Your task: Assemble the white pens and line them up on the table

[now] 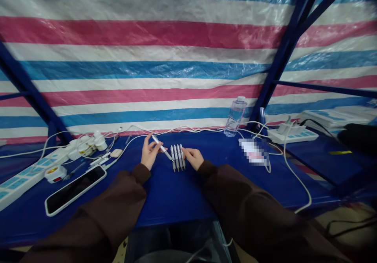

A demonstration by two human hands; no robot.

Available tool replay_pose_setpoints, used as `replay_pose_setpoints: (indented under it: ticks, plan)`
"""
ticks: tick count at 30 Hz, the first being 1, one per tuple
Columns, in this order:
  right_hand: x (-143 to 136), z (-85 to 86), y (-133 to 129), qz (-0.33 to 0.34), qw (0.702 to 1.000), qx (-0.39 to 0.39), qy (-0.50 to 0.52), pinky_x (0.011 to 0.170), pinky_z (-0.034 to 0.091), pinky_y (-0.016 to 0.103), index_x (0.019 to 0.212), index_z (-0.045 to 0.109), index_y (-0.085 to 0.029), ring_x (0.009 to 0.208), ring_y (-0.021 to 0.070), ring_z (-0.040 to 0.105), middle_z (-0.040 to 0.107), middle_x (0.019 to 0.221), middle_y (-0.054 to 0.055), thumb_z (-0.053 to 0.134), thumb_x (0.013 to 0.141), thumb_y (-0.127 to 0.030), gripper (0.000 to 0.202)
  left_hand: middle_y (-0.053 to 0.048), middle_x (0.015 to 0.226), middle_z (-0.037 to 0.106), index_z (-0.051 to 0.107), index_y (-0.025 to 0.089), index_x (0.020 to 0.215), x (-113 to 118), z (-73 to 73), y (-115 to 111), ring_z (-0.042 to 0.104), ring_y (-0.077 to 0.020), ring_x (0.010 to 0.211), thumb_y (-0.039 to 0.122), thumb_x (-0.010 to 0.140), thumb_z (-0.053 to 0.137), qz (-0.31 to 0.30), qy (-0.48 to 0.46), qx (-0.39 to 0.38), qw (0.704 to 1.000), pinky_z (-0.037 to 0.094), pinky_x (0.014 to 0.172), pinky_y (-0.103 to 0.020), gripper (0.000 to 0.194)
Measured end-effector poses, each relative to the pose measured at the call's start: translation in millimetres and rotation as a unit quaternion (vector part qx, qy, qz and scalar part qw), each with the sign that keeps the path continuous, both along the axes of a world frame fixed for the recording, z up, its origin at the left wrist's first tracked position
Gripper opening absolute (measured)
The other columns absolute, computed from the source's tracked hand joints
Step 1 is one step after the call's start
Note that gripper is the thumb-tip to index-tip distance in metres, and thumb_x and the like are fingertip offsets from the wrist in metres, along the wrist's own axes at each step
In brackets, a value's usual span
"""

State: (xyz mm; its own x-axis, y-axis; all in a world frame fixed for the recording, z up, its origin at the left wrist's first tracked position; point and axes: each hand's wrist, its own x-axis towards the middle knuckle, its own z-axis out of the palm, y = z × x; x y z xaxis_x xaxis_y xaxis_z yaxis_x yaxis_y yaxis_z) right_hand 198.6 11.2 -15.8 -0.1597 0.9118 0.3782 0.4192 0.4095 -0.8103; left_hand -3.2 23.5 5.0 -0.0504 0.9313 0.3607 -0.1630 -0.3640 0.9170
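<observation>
My left hand [151, 152] holds a white and grey pen [163, 148] at a slant, its tip pointing down to the right. Beside that tip, several similar pens [178, 157] lie side by side in a row on the blue table [171, 200], tips toward me. My right hand [192, 157] is at the right end of the row, thumb and fingers pinched against the rightmost pen's upper part.
At the left are a white-cased phone [75, 190], a power strip [32, 170] with plugs, and cables. Toward the right stand a water bottle [235, 117] and a second power strip [294, 134]. A blue frame post [275, 64] rises behind.
</observation>
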Motion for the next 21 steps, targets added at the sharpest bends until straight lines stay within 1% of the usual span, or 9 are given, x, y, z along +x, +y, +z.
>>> replay_pose_setpoints:
  ticks: [2, 4, 10, 13, 15, 18, 21]
  plan:
    - [0.7, 0.5, 1.2, -0.014, 1.0, -0.008, 0.017, 0.049, 0.029, 0.023, 0.053, 0.052, -0.017, 0.048, 0.0105, 0.039, 0.041, 0.046, -0.003, 0.033, 0.083, -0.056, 0.053, -0.002, 0.079, 0.062, 0.033, 0.022, 0.124, -0.3, 1.0, -0.5, 0.065, -0.0157, 0.06, 0.036, 0.07, 0.065, -0.005, -0.012, -0.007, 1.0, 0.053, 0.061, -0.03, 0.064]
    - [1.4, 1.4, 1.9, -0.024, 0.999, -0.016, 0.035, 0.048, 0.028, 0.023, 0.053, 0.052, -0.017, 0.047, 0.0103, 0.038, 0.038, 0.044, -0.003, 0.032, 0.083, -0.058, 0.055, -0.002, 0.079, 0.063, 0.035, 0.02, 0.123, -0.7, 1.9, -1.2, 0.065, -0.0157, 0.059, 0.036, 0.07, 0.065, -0.002, -0.014, -0.005, 1.0, 0.053, 0.061, -0.031, 0.063]
    - [3.9, 2.9, 4.7, -0.044, 0.996, -0.032, 0.076, 0.045, 0.027, 0.024, 0.051, 0.051, -0.017, 0.042, 0.0098, 0.035, 0.035, 0.041, -0.003, 0.031, 0.08, -0.064, 0.058, -0.004, 0.08, 0.064, 0.032, 0.019, 0.131, 0.5, 3.6, -2.5, 0.064, -0.0158, 0.059, 0.036, 0.07, 0.065, -0.001, -0.014, -0.006, 1.0, 0.052, 0.058, -0.029, 0.071]
    - [4.2, 2.3, 6.0, -0.048, 0.995, -0.031, 0.086, 0.045, 0.027, 0.024, 0.051, 0.051, -0.017, 0.041, 0.0096, 0.035, 0.035, 0.04, -0.003, 0.033, 0.08, -0.063, 0.057, -0.003, 0.078, 0.065, 0.031, 0.019, 0.132, 1.3, 4.5, -3.0, 0.064, -0.0161, 0.059, 0.036, 0.07, 0.065, 0.0, -0.015, -0.008, 1.0, 0.052, 0.058, -0.029, 0.073]
    - [4.1, 1.6, 6.5, -0.05, 0.994, -0.03, 0.091, 0.045, 0.027, 0.024, 0.051, 0.051, -0.017, 0.041, 0.0094, 0.034, 0.035, 0.04, -0.004, 0.034, 0.08, -0.062, 0.056, -0.003, 0.076, 0.065, 0.033, 0.017, 0.131, 1.3, 4.7, -3.5, 0.065, -0.0168, 0.057, 0.036, 0.069, 0.066, -0.005, -0.006, -0.017, 1.0, 0.052, 0.056, -0.029, 0.073]
    - [3.8, 0.8, 6.6, -0.045, 0.993, -0.027, 0.101, 0.046, 0.027, 0.024, 0.05, 0.051, -0.017, 0.041, 0.0089, 0.032, 0.033, 0.04, -0.004, 0.034, 0.082, -0.06, 0.055, -0.004, 0.071, 0.065, 0.039, 0.014, 0.126, 1.0, 4.0, -4.2, 0.064, -0.018, 0.054, 0.035, 0.067, 0.067, -0.023, 0.02, -0.038, 0.999, 0.051, 0.053, -0.028, 0.069]
    - [3.8, 0.8, 6.5, -0.036, 0.993, -0.028, 0.111, 0.046, 0.027, 0.023, 0.051, 0.05, -0.017, 0.04, 0.0087, 0.031, 0.032, 0.04, -0.005, 0.034, 0.082, -0.058, 0.055, -0.004, 0.071, 0.065, 0.04, 0.013, 0.124, 0.9, 2.8, -4.4, 0.064, -0.018, 0.054, 0.036, 0.067, 0.066, -0.04, 0.037, -0.044, 0.998, 0.051, 0.053, -0.029, 0.067]
